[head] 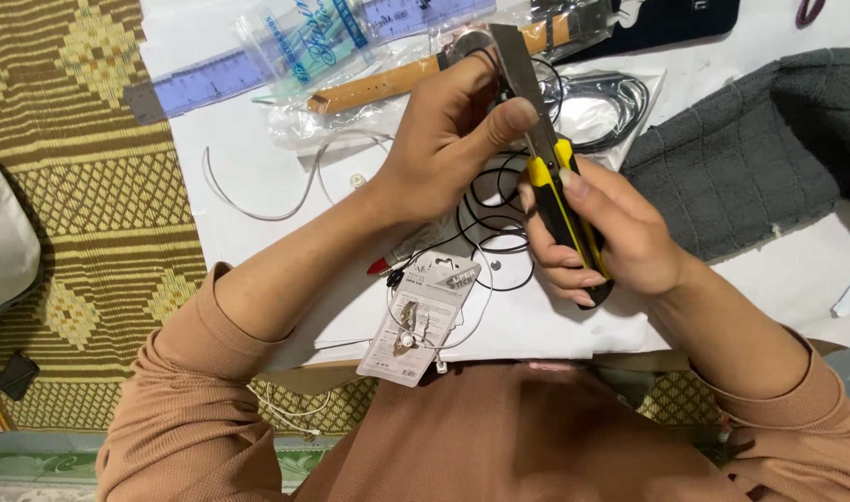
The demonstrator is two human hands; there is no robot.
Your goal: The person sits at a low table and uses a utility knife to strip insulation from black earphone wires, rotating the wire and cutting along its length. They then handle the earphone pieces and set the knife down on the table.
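Head view looks straight down on a person in a tan long-sleeved top, working over a white sheet (257, 177) spread across a woven yellow-and-brown mat (90, 214). Their right hand (611, 237) has its fingers wrapped tight around the yellow-and-black handle of a utility knife (560, 186), whose long steel blade is pushed out and points toward twelve o'clock. The left hand (443, 139) sits just at nine o'clock of the blade, fingers curled together, the thumb pressed against the flat of the blade; what else it pinches I cannot tell. Thin black rubber rings (499, 218) lie on the sheet directly under both hands. At six o'clock of the hands a small blister card (420, 321) with white earphones rests on the sheet's edge. At twelve o'clock lie a tan watch strap (388, 84) inside clear plastic and a bluish ruler (211, 82). A grey towel (750, 158) is bunched at three o'clock.
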